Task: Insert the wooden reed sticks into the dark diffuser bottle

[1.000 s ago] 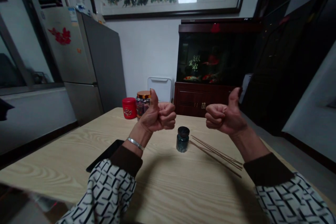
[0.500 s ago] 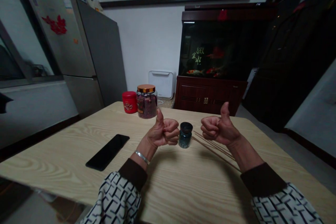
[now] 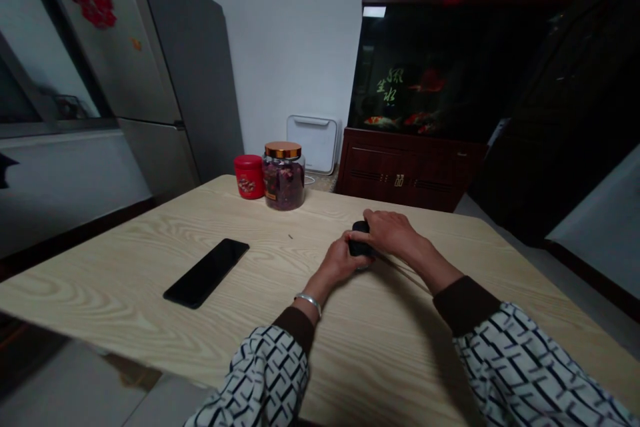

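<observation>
A small dark glass jar with a black lid stands on the wooden table, partly covered by both hands. My left hand is closed round the jar's body from the left and front. From the right, my right hand grips the lid at the top, its thumb reaching across the near side. Several thin sticks lie on the table under my right wrist, partly hidden. A tiny dark bit lies on the tabletop to the left of the hands.
A black phone lies flat on the left of the table. Toward the back edge stand a red canister and a large clear jar of dried purple pieces with a copper lid. Beyond are a fridge and a fish tank.
Both hands have dropped their thumbs-up poses and come together on the small jar, left on its body, right on its lid. The view has tilted down.
</observation>
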`<state>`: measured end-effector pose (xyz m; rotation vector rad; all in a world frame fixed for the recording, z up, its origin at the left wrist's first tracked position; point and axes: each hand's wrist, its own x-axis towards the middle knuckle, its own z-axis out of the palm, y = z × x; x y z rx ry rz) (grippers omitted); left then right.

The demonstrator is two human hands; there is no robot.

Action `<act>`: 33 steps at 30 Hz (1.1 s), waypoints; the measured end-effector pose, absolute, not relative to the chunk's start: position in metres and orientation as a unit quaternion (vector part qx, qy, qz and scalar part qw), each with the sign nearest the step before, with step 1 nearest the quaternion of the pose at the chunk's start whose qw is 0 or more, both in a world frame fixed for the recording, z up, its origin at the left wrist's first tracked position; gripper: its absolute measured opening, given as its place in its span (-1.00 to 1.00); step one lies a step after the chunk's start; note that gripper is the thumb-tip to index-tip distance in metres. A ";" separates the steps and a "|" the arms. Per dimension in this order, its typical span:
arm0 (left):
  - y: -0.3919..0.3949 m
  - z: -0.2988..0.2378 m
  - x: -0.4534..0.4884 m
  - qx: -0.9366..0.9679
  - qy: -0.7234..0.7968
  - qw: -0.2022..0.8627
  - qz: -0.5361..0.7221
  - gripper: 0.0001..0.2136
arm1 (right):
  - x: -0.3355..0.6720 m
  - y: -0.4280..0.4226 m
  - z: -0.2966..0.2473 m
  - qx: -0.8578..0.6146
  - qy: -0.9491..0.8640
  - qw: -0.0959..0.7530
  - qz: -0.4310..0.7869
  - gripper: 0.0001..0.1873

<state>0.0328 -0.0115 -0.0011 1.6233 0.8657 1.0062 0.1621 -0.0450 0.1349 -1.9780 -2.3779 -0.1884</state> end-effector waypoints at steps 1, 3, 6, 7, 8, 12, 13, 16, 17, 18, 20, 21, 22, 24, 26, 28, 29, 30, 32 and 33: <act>-0.011 -0.003 0.033 0.687 0.364 0.473 0.414 -0.42 | 0.161 -0.043 0.136 -0.639 -0.766 0.012 -0.062 -0.29; -0.010 -0.003 0.031 0.719 0.366 0.423 0.414 -0.43 | 0.165 -0.040 0.140 -0.627 -0.778 0.000 -0.042 -0.42; -0.010 -0.002 0.024 0.734 0.360 0.402 0.413 -0.41 | 0.178 -0.039 0.149 -0.518 -0.854 0.006 0.055 -0.45; -0.010 -0.001 0.023 0.735 0.360 0.399 0.414 -0.40 | 0.183 -0.039 0.151 -0.470 -0.878 0.016 0.093 -0.34; -0.011 -0.001 0.022 0.736 0.358 0.398 0.414 -0.40 | 0.187 -0.040 0.151 -0.436 -0.892 0.028 0.121 -0.22; -0.012 0.001 0.022 0.741 0.347 0.401 0.413 -0.42 | 0.190 -0.042 0.144 -0.517 -0.850 0.062 0.080 -0.06; -0.012 0.001 0.022 0.740 0.347 0.402 0.413 -0.43 | 0.189 -0.042 0.142 -0.556 -0.828 0.054 0.049 -0.13; -0.012 0.001 0.022 0.737 0.352 0.400 0.415 -0.45 | 0.185 -0.042 0.140 -0.588 -0.808 0.016 0.011 -0.38; -0.012 0.000 0.022 0.737 0.353 0.399 0.416 -0.43 | 0.185 -0.043 0.141 -0.563 -0.826 0.012 0.027 -0.41; -0.012 0.000 0.022 0.737 0.353 0.399 0.416 -0.41 | 0.185 -0.043 0.143 -0.524 -0.850 0.015 0.053 -0.37; -0.011 -0.001 0.022 0.738 0.350 0.398 0.417 -0.39 | 0.186 -0.044 0.148 -0.456 -0.884 0.035 0.099 -0.12; -0.011 -0.001 0.022 0.738 0.349 0.398 0.417 -0.38 | 0.186 -0.044 0.149 -0.448 -0.886 0.047 0.107 -0.03; -0.011 -0.001 0.022 0.739 0.348 0.399 0.417 -0.37 | 0.186 -0.045 0.149 -0.462 -0.879 0.054 0.103 -0.01; -0.011 -0.001 0.022 0.740 0.345 0.402 0.415 -0.38 | 0.185 -0.045 0.148 -0.527 -0.845 0.048 0.077 -0.16; -0.011 0.000 0.022 0.739 0.348 0.404 0.413 -0.40 | 0.183 -0.045 0.146 -0.560 -0.826 0.027 0.066 -0.33; -0.012 0.000 0.022 0.738 0.351 0.400 0.414 -0.41 | 0.184 -0.045 0.144 -0.522 -0.848 0.026 0.087 -0.32; -0.012 0.000 0.022 0.738 0.352 0.398 0.415 -0.40 | 0.184 -0.044 0.144 -0.492 -0.864 0.039 0.101 -0.22; -0.012 0.001 0.022 0.739 0.352 0.397 0.416 -0.39 | 0.185 -0.043 0.144 -0.468 -0.875 0.055 0.110 -0.10; -0.012 0.002 0.022 0.740 0.350 0.400 0.412 -0.39 | 0.186 -0.041 0.143 -0.476 -0.870 0.070 0.109 -0.05; -0.013 0.003 0.021 0.739 0.350 0.404 0.410 -0.40 | 0.186 -0.039 0.143 -0.501 -0.857 0.064 0.100 -0.12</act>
